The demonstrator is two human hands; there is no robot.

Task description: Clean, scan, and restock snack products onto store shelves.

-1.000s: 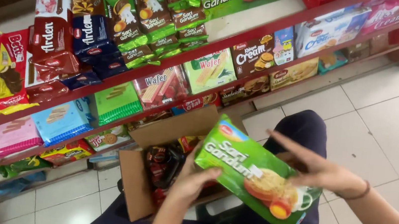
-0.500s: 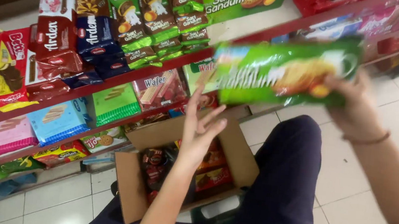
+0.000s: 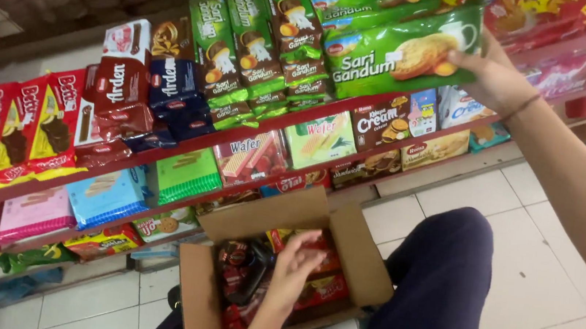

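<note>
My right hand (image 3: 493,75) grips the right end of a long green biscuit pack (image 3: 394,55) and holds it level against the upper red shelf (image 3: 268,121), beside other green packs (image 3: 248,42). My left hand (image 3: 294,266) reaches down into an open cardboard box (image 3: 363,257) and rests on red and dark snack packets (image 3: 244,273) inside; its fingers are curled, and whether they grasp a packet is hidden. The box sits in front of my knee in dark trousers (image 3: 435,276).
Red shelves carry rows of wafer and biscuit packs: red ones (image 3: 18,126) at left, pink and blue ones (image 3: 68,201) lower down. More packs fill the right side (image 3: 564,41). White floor tiles (image 3: 556,246) lie to the right.
My right hand has lifted the green pack from over the box up to the upper shelf. My left hand let go of it and dropped into the box.
</note>
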